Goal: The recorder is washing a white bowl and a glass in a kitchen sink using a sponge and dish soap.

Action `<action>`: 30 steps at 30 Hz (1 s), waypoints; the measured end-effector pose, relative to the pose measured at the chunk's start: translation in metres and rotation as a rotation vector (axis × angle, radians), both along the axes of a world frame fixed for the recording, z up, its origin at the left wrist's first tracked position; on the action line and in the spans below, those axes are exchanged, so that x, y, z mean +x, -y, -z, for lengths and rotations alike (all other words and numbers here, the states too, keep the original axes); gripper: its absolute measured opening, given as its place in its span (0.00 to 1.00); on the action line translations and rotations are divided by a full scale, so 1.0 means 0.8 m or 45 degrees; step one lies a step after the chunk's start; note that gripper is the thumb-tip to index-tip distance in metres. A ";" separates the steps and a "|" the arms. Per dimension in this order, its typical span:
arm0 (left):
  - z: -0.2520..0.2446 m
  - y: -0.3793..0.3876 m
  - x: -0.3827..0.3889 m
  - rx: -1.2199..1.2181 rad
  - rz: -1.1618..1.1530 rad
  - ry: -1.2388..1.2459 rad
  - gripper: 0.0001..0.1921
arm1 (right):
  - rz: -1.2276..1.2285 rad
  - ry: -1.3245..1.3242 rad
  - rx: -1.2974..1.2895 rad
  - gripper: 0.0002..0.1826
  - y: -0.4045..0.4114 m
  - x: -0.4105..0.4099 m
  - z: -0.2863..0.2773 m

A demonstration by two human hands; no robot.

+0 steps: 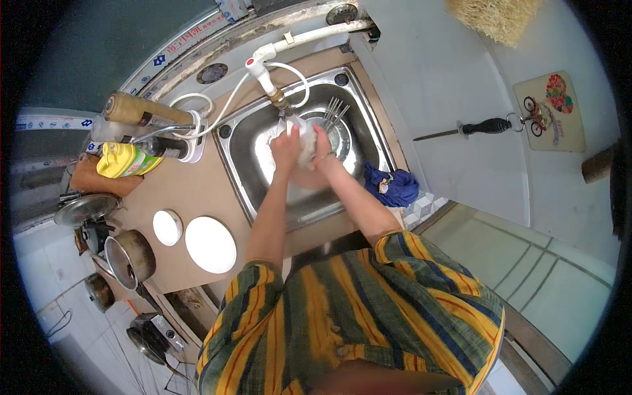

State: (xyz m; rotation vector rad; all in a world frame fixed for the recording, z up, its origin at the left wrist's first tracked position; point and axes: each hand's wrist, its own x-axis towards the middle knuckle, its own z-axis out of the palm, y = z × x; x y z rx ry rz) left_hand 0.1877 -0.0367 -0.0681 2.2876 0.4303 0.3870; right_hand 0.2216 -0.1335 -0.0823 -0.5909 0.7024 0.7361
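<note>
Over the stainless steel sink [261, 192], my left hand [286, 152] and my right hand [323, 149] both grip a whitish, wet-looking thing [307, 143]. It is blurred, and I cannot tell whether it is cloth, plastic or a dish. Directly above it is the brass spout of a white faucet [264, 76] with a red dot. Several slim metal utensils [335, 112] lean inside the basin just beyond my right hand. Under my wrists a pinkish round shape [311, 178] shows in the basin, partly hidden.
A white bowl [167, 227] and a white plate [211, 245] lie left of the sink. Farther left stand a saucepan [132, 259], a yellow bottle [118, 159] and a bottle rack [197, 140]. A blue cloth [397, 187] is bunched at the right rim. A sharpening steel [486, 127] hangs at right.
</note>
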 end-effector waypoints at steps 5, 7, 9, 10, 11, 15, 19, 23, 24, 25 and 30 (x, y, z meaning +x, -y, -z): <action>-0.004 -0.006 -0.012 -0.372 -0.182 0.041 0.21 | -0.356 0.192 0.000 0.18 -0.003 0.014 -0.020; -0.011 -0.004 -0.002 -0.655 -0.327 0.105 0.22 | -0.278 0.809 -0.503 0.18 -0.015 0.010 -0.012; -0.015 -0.007 -0.004 -0.818 -0.321 0.057 0.21 | -0.290 1.014 -0.626 0.17 -0.015 0.005 -0.010; -0.015 -0.011 -0.004 -0.891 -0.354 0.076 0.21 | -0.304 1.216 -0.747 0.17 -0.015 0.000 -0.013; -0.014 -0.013 -0.003 -0.965 -0.385 0.095 0.21 | -0.307 1.216 -0.747 0.17 -0.014 -0.008 -0.015; -0.013 -0.031 0.003 -1.204 -0.525 0.137 0.20 | -0.547 1.449 -1.140 0.17 0.008 -0.048 -0.055; -0.016 -0.026 0.013 -1.194 -0.369 0.017 0.20 | -0.628 1.378 -1.304 0.14 0.034 -0.039 -0.032; -0.020 0.002 0.014 -1.364 -0.461 0.066 0.19 | -0.409 1.245 -1.140 0.16 0.024 0.000 -0.016; -0.006 -0.007 0.010 -1.363 -0.475 0.069 0.19 | -0.421 1.398 -1.165 0.17 0.018 -0.001 -0.032; 0.006 -0.015 0.010 -1.335 -0.497 0.023 0.19 | -0.428 1.404 -1.160 0.17 0.016 -0.004 -0.035; 0.003 -0.014 0.009 -1.557 -0.543 0.108 0.17 | -0.587 1.676 -1.225 0.20 0.035 -0.034 -0.069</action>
